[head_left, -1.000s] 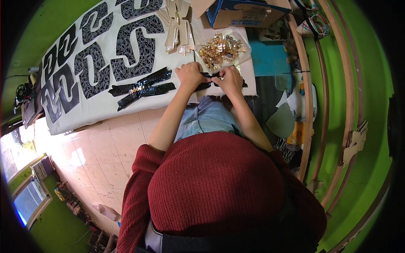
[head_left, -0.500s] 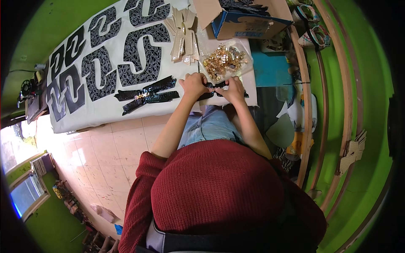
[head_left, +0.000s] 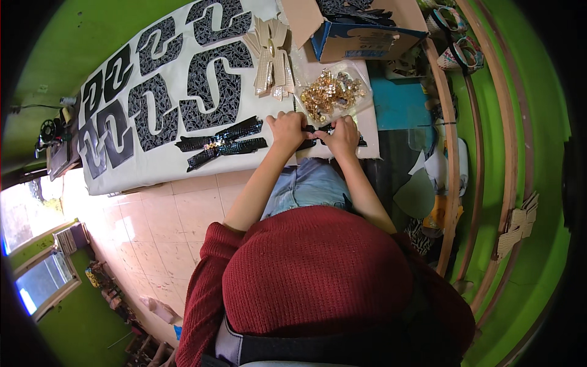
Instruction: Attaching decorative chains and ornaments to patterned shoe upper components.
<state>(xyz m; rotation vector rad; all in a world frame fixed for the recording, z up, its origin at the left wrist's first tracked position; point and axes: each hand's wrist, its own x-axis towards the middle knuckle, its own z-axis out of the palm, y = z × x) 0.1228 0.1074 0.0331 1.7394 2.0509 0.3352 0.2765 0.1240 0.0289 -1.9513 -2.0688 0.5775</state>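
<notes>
Our view slides slightly while both hands stay put: left (head_left: 287, 129) and right hand (head_left: 340, 136) pinch a black strip piece (head_left: 308, 144) at the table's near edge. One crossed black piece (head_left: 230, 141) beside us already has a gold centre; our fingers hide the middle of ours, so we judge it unfinished. Gold bits (head_left: 330, 96) lie just beyond, the cardboard box (head_left: 374, 45) further back, neither blocking us.

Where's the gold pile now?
In the head view, the gold pile lies right of centre toward the top, between the right hand and the cardboard box.
</notes>
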